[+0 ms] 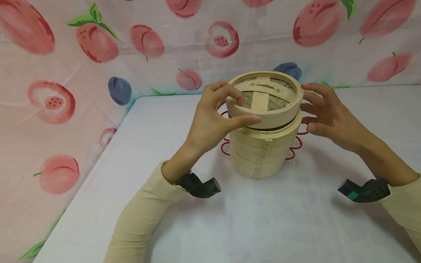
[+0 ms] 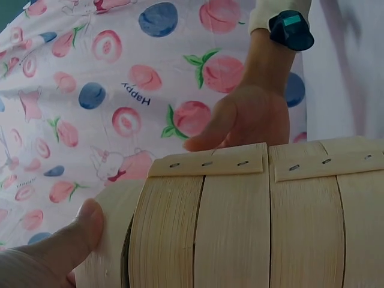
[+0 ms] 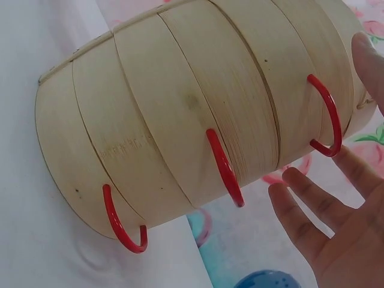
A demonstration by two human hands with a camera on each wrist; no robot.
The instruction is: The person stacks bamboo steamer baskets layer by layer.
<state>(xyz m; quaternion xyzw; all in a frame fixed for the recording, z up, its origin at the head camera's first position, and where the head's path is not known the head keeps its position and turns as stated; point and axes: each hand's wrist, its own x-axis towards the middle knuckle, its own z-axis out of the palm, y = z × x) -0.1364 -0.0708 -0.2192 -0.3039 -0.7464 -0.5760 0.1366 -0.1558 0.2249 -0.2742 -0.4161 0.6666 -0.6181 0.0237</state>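
Note:
A bamboo steamer (image 1: 260, 153) stands upright on the table, its tiers stacked and fitted with red loop handles (image 3: 223, 168). On top sits the woven steamer lid (image 1: 261, 100), with a dark gap showing beneath its front rim. My left hand (image 1: 213, 113) grips the lid's left side, thumb along the outer wall and fingers bent over the rim. At the right, my right hand (image 1: 332, 113) has its fingers spread beside the lid and the upper tier. Its index fingertip is at the lid's rim; contact is unclear. The tiers' insides are hidden.
A white-covered table (image 1: 184, 226) bears the steamer. Behind and to the left hangs a peach-printed cloth (image 1: 148, 65). Dark wrist devices (image 1: 200, 186) are worn on both forearms, below the hands.

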